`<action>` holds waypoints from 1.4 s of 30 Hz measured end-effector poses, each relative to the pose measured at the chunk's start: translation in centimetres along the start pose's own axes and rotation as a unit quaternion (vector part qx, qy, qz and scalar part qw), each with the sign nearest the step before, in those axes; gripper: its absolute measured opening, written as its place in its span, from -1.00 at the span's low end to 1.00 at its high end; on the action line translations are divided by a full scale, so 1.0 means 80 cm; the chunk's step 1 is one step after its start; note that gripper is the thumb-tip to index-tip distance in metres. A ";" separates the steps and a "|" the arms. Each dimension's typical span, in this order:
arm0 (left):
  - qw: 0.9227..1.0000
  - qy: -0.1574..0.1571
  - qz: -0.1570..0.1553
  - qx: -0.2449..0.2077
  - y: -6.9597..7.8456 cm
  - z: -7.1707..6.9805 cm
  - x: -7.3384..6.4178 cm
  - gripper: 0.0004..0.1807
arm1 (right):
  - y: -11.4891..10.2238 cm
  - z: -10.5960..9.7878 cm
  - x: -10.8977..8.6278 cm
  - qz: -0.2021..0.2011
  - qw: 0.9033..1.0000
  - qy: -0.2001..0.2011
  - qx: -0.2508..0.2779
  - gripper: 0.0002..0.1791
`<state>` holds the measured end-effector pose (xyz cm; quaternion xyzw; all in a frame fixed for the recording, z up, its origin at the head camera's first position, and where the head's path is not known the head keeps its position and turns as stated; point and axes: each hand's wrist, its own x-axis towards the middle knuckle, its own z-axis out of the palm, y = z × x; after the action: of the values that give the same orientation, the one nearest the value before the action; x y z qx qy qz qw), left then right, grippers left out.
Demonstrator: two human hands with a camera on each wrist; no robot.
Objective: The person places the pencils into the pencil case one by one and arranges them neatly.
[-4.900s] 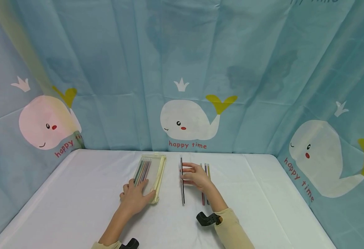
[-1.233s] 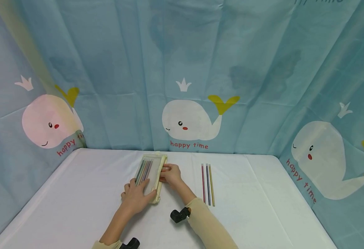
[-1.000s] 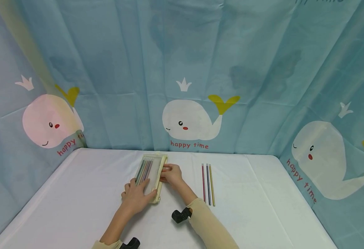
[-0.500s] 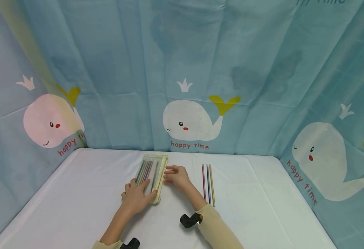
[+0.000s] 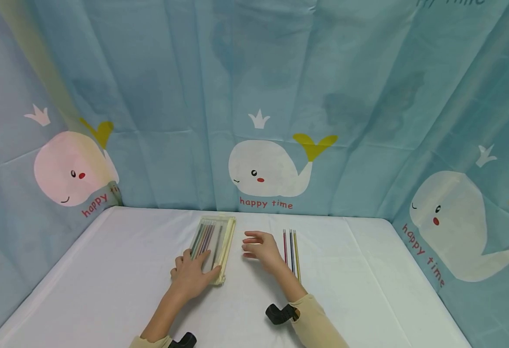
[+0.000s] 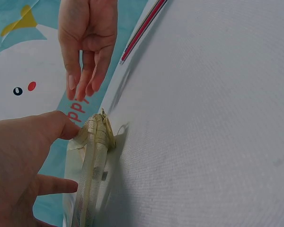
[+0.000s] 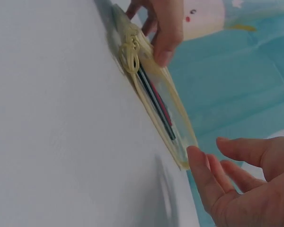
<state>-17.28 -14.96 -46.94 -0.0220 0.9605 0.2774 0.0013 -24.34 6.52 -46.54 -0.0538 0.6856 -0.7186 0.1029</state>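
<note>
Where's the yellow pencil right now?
In the head view, the yellow pencil lies on the white table, to the right of the right hand. It's the rightmost of three, next to the dark blue pencil.

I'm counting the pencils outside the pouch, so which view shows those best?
The head view: all three loose pencils show side by side, the right forearm hiding some near ends. The left wrist view catches mainly part of a red pencil; the right wrist view shows none.
</note>
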 end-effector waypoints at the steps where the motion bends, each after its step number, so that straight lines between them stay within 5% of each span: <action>1: 1.000 0.001 0.001 0.000 0.000 0.000 0.000 -0.20 | -0.001 -0.002 -0.002 0.000 1.000 0.003 -0.001 -0.48; 24: 1.000 0.002 0.010 -0.011 0.001 0.000 -0.002 -0.20 | -0.013 -0.048 -0.017 -0.007 0.996 0.039 -0.079 -0.53; 42: 1.000 0.009 0.008 -0.019 -0.002 0.002 0.000 -0.21 | -0.020 -0.095 -0.007 -0.015 0.976 0.117 -0.185 -0.53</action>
<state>-17.24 -15.01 -47.16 -0.0165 0.9552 0.2953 -0.0103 -25.55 14.10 -45.34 0.0026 0.8129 -0.5825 -0.0003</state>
